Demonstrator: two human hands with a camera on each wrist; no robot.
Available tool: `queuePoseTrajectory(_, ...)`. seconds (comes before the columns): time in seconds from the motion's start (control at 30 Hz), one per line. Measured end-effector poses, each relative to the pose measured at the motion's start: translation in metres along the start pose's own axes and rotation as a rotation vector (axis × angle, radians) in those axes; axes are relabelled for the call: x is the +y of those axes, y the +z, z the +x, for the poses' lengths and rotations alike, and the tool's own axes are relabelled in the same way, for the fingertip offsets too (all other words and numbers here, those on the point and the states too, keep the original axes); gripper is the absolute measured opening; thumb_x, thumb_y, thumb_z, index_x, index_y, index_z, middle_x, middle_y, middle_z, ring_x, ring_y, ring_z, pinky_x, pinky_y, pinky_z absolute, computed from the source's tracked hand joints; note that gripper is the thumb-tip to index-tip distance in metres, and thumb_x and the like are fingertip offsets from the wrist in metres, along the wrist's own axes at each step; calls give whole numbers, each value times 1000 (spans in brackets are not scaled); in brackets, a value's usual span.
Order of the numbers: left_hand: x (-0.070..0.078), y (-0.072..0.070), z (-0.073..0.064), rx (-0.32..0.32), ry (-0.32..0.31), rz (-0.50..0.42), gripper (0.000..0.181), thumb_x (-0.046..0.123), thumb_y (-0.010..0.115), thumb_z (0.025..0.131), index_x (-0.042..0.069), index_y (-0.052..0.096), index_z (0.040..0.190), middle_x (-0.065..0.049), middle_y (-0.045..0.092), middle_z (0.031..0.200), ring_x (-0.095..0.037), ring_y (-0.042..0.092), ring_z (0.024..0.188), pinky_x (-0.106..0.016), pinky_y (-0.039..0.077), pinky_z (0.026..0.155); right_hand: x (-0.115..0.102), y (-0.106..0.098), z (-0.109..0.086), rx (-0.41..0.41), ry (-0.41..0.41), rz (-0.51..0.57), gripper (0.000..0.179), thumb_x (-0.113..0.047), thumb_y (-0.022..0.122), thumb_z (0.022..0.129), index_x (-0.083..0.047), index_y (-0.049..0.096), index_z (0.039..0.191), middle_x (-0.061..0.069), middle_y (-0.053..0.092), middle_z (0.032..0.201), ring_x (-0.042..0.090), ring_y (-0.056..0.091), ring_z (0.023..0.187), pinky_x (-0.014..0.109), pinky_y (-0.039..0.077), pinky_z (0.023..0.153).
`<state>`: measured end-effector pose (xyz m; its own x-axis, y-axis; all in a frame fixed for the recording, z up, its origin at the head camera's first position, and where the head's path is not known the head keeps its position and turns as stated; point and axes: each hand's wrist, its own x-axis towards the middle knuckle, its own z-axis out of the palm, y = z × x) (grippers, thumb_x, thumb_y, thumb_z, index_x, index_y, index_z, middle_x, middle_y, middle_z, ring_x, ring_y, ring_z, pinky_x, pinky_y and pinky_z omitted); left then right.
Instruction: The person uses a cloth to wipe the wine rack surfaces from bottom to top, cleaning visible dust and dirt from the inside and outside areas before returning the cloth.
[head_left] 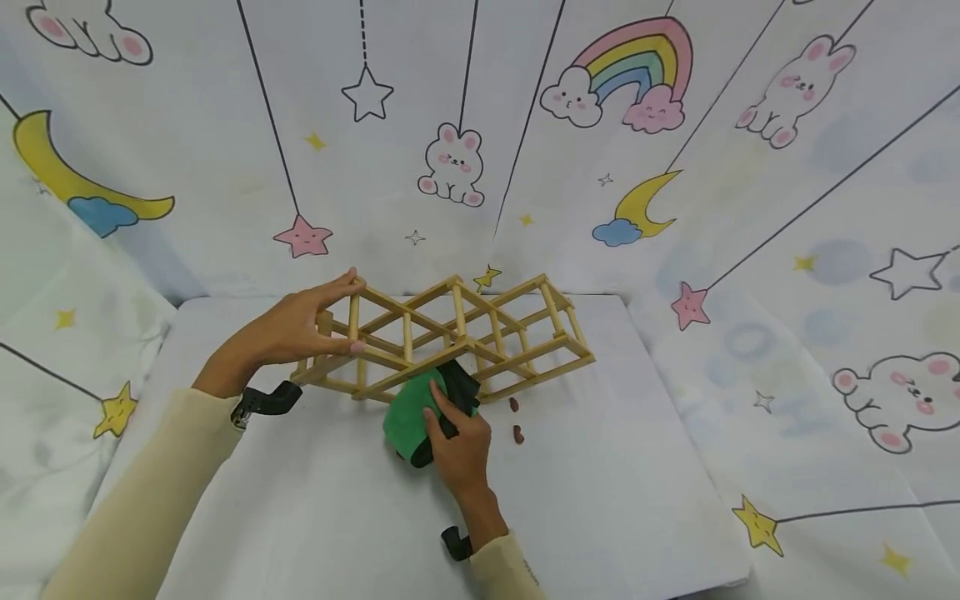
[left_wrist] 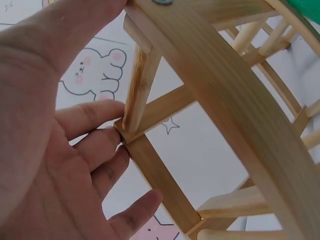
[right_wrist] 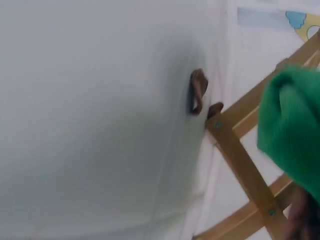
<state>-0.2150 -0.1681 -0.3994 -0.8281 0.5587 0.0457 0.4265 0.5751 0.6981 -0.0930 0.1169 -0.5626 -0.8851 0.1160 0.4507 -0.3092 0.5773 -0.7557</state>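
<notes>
A zigzag wooden lattice rack stands across the white table. At its left end my left hand grips the frame, thumb on the near side and fingers on the far side. The left wrist view shows these fingers against a corner of the rack. My right hand holds a bunched green and black cloth against the rack's near side, around the middle. In the right wrist view the green cloth looks blurred, and little of the right hand shows.
Two small dark reddish-brown pieces lie on the white tabletop, right of the cloth. A white curtain printed with stars, rabbits and a rainbow hangs behind the table and along its sides.
</notes>
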Motion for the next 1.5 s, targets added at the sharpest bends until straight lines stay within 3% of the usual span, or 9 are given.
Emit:
queuePoseTrajectory(0.13, -1, -1, 0, -14, 19, -6, 97, 40, 87, 88, 15, 37, 167, -7, 16, 180, -43, 22, 164, -72, 32, 121, 2, -1, -2, -10, 112, -117, 38, -31, 78, 99, -37, 72, 136, 6, 80, 79, -1, 36, 50, 21, 35, 46)
queuePoseTrajectory(0.27, -1, -1, -1, -8, -6, 9, 97, 42, 87, 87, 16, 37, 167, -6, 16, 180, -43, 22, 164, -73, 30, 122, 1, -7, -7, 35, 185, -237, 39, -27, 81, 94, -39, 75, 131, 8, 78, 74, 3, 33, 46, 24, 27, 40)
queuePoseTrajectory(0.47, -1, -1, 0, -5, -3, 19, 98, 44, 87, 87, 17, 37, 167, -7, 18, 179, -43, 24, 163, -72, 31, 122, -17, 0, -17, 100, -187, -56, 43, -14, 81, 95, -21, 74, 137, 14, 82, 107, 15, 78, 86, 26, 64, 77)
queuePoseTrajectory(0.6, 0, -3, 0, -4, 8, 23, 98, 44, 88, 86, 16, 38, 166, -9, 20, 178, -45, 27, 162, -73, 33, 120, -29, 14, -13, 138, -323, 17, 48, -8, 80, 96, -12, 69, 142, 18, 73, 135, 28, 75, 118, 39, 63, 94)
queuePoseTrajectory(0.7, 0, -5, -1, -7, 10, 5, 98, 43, 88, 86, 16, 38, 166, -8, 19, 178, -44, 25, 162, -73, 31, 121, -32, 29, -10, 104, -239, -54, 46, -15, 79, 98, -18, 69, 143, 9, 75, 133, 24, 73, 121, 40, 63, 97)
queuePoseTrajectory(0.9, 0, -5, -3, -7, 4, -13, 99, 42, 89, 86, 16, 38, 166, -8, 19, 179, -43, 23, 163, -72, 30, 122, -36, 51, -22, -217, 0, -116, 39, -31, 76, 101, -38, 70, 138, -4, 75, 133, 23, 72, 121, 47, 60, 99)
queuePoseTrajectory(1.13, -1, -3, 0, -3, 2, -19, 98, 43, 89, 86, 18, 39, 166, -5, 19, 179, -41, 23, 164, -72, 29, 123, -38, 57, -25, -33, 8, -21, 39, -26, 76, 101, -30, 71, 139, 0, 76, 132, 20, 69, 128, 43, 59, 104)
queuePoseTrajectory(1.33, -2, -1, -2, -10, -8, -19, 99, 42, 89, 85, 17, 38, 166, -7, 19, 179, -42, 23, 163, -72, 29, 123, -37, 58, -27, -310, 39, -151, 38, -30, 78, 99, -40, 72, 134, -4, 78, 127, 24, 75, 114, 43, 62, 92)
queuePoseTrajectory(1.5, -4, 1, 0, 5, 4, -17, 98, 40, 90, 85, 16, 40, 166, -8, 21, 178, -42, 24, 163, -72, 30, 123, -32, 57, -22, -347, 31, -189, 36, -33, 76, 100, -38, 72, 136, -2, 78, 126, 26, 76, 108, 39, 63, 83)
